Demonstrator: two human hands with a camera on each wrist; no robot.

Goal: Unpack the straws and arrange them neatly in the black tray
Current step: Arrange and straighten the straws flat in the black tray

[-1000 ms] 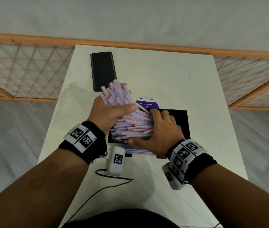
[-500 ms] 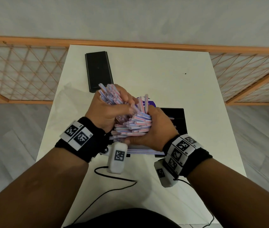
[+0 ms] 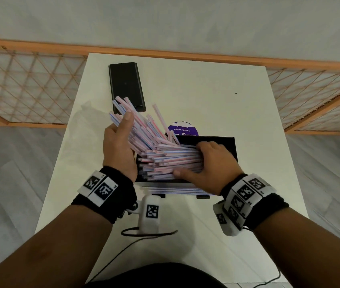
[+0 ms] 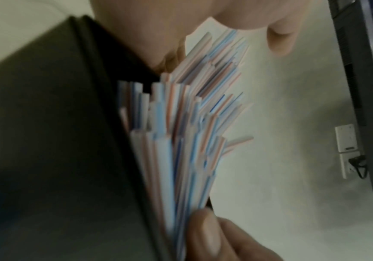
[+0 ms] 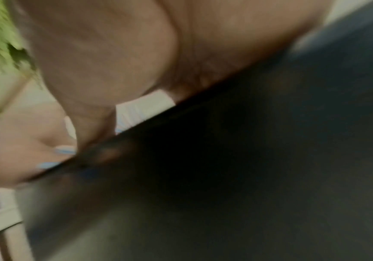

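A pile of pink-and-blue striped straws (image 3: 165, 159) lies across the black tray (image 3: 225, 146), its left ends fanned up and away. My left hand (image 3: 120, 134) stands at the tray's left end, straight fingers pressing against the fan. My right hand (image 3: 202, 161) grips the straws' right ends, fingers curled over the top and thumb along the near side. The left wrist view shows the straws (image 4: 181, 141) against the tray wall (image 4: 47, 123) under my palm (image 4: 158, 26). The right wrist view is blurred: palm and dark tray (image 5: 225, 159).
A second long black tray (image 3: 126, 86) lies at the far left of the white table (image 3: 206, 90). A purple round label (image 3: 182, 128) sits behind the tray. More straws (image 3: 175, 190) lie by its near edge. A black cable (image 3: 148, 233) runs toward me. Wooden lattice fencing (image 3: 29, 90) flanks the table.
My left hand has let go of the bunch and straightened against it. The straws have fanned out and dropped lower into the tray. My right hand has slid to their right ends.
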